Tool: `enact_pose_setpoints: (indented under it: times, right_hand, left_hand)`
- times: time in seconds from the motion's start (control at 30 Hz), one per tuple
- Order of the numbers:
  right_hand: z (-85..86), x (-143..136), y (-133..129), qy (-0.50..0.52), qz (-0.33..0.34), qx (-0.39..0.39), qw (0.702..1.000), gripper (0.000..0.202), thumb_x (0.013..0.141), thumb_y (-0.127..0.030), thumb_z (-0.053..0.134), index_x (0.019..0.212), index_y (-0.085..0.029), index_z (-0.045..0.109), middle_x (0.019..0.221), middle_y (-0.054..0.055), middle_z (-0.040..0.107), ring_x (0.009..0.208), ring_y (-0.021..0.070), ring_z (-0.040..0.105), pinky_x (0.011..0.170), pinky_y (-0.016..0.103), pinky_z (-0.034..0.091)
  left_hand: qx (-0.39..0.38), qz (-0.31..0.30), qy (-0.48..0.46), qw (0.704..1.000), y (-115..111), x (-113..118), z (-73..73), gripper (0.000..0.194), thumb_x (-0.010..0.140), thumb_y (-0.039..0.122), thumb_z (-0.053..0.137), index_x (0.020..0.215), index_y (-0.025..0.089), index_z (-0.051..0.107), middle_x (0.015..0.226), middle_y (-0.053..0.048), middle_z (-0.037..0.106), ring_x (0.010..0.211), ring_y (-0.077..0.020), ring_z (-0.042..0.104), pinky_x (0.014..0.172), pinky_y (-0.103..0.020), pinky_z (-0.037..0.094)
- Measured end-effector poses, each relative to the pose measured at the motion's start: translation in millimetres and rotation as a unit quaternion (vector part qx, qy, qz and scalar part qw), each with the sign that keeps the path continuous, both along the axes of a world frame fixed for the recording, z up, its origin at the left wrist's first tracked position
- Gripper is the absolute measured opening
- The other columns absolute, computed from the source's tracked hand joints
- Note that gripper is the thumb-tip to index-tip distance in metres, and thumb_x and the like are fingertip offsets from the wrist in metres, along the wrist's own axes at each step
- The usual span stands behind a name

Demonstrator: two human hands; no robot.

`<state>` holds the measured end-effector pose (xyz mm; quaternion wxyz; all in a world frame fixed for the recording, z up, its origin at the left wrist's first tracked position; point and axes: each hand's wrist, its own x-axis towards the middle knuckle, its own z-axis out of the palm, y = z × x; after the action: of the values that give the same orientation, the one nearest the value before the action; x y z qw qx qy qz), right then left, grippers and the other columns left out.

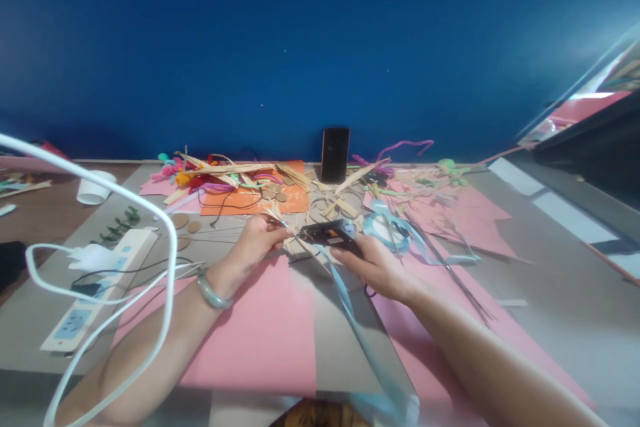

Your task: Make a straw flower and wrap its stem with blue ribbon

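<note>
Glue gun (331, 233) clasped in your right hand (376, 268), straw strips (276, 216) pinched by your left hand (254, 240), pink paper (260, 333) near on the surface (550, 293).

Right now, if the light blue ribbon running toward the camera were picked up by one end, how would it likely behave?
Probably floppy: the light blue ribbon sags and twists as it runs down from the right hand. It looks thin and translucent, so likely very light. Its loose coils on the table suggest it may snag or trail.

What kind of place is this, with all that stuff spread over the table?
Most likely a home or classroom craft table. Coloured pipe cleaners and dried straw strips lie heaped on pink paper sheets, and the right hand holds a dark tool that looks like a glue gun.
</note>
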<state>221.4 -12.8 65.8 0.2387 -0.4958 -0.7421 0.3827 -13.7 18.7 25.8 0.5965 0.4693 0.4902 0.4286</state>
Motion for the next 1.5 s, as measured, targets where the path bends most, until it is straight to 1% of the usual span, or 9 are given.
enact_pose_setpoints:
  times: [0.27,0.5,0.67,0.87,1.03,1.2,1.37,1.5]
  right_hand:
    - [0.5,-0.8,-1.1,0.002,0.000,-0.008,1.000,0.035,0.087,-0.049,0.050,0.071,-0.018,0.050,0.050,-0.004,0.039,0.049,0.0112,0.038,0.044,0.024,0.028]
    - [-1.5,0.2,-0.5,-0.006,-0.003,0.003,1.000,0.035,0.087,-0.049,0.050,0.069,-0.019,0.050,0.050,-0.005,0.037,0.049,0.0118,0.039,0.046,0.024,0.028]
    - [-2.0,0.5,-0.8,-0.002,0.001,0.003,1.000,0.034,0.087,-0.048,0.051,0.070,-0.019,0.050,0.050,-0.005,0.039,0.049,0.0123,0.040,0.046,0.024,0.030]
    - [-3.3,1.3,-0.5,-0.004,0.000,0.004,1.000,0.034,0.088,-0.047,0.051,0.069,-0.019,0.050,0.049,-0.004,0.041,0.050,0.0127,0.042,0.046,0.024,0.031]
    - [0.2,1.2,-0.5,-0.002,0.006,-0.007,1.000,0.036,0.087,-0.048,0.051,0.068,-0.019,0.049,0.050,-0.004,0.040,0.050,0.0123,0.041,0.046,0.024,0.030]
    - [2.5,-0.5,-1.5,0.000,0.006,-0.004,1.000,0.035,0.088,-0.046,0.049,0.066,-0.019,0.049,0.049,-0.003,0.041,0.051,0.0132,0.043,0.049,0.025,0.033]
    - [0.8,-0.7,-0.8,-0.004,0.005,0.010,1.000,0.034,0.088,-0.046,0.050,0.069,-0.018,0.051,0.051,-0.004,0.040,0.049,0.0114,0.039,0.047,0.024,0.031]
    - [-0.9,0.8,0.6,-0.011,0.013,0.014,1.000,0.034,0.088,-0.047,0.048,0.074,-0.016,0.054,0.051,-0.004,0.040,0.051,0.0123,0.041,0.048,0.024,0.032]
  left_hand:
    - [0.007,0.007,0.007,1.000,0.1,0.5,1.0,0.029,0.064,0.033,0.081,0.072,0.013,0.062,0.046,0.004,0.050,0.039,-0.0054,0.041,0.037,-0.017,0.026]
    - [0.008,0.011,0.011,1.000,-0.2,0.0,0.6,0.029,0.063,0.032,0.081,0.070,0.014,0.059,0.046,0.004,0.051,0.039,-0.0057,0.041,0.038,-0.017,0.027]
    - [0.009,0.011,0.013,1.000,0.9,-0.6,-1.2,0.030,0.063,0.032,0.081,0.071,0.014,0.059,0.046,0.005,0.051,0.039,-0.0058,0.042,0.038,-0.017,0.027]
    - [0.011,0.011,0.001,1.000,-1.3,1.3,2.0,0.032,0.062,0.035,0.082,0.072,0.013,0.060,0.045,0.005,0.049,0.039,-0.0055,0.040,0.038,-0.017,0.027]
    - [0.008,0.011,0.004,1.000,-0.4,0.3,1.2,0.031,0.063,0.033,0.081,0.072,0.013,0.059,0.047,0.005,0.049,0.040,-0.0055,0.042,0.038,-0.017,0.028]
    - [0.008,0.013,-0.001,1.000,0.0,-0.1,1.0,0.030,0.063,0.032,0.081,0.070,0.014,0.058,0.047,0.005,0.051,0.040,-0.0055,0.043,0.038,-0.017,0.028]
    - [0.010,0.014,-0.005,1.000,-0.7,1.2,2.0,0.029,0.063,0.031,0.081,0.069,0.013,0.058,0.047,0.004,0.051,0.039,-0.0048,0.042,0.037,-0.016,0.028]
    - [0.016,0.013,-0.007,1.000,-0.3,1.5,2.0,0.030,0.062,0.032,0.081,0.069,0.012,0.059,0.046,0.005,0.050,0.039,-0.0048,0.042,0.037,-0.016,0.028]
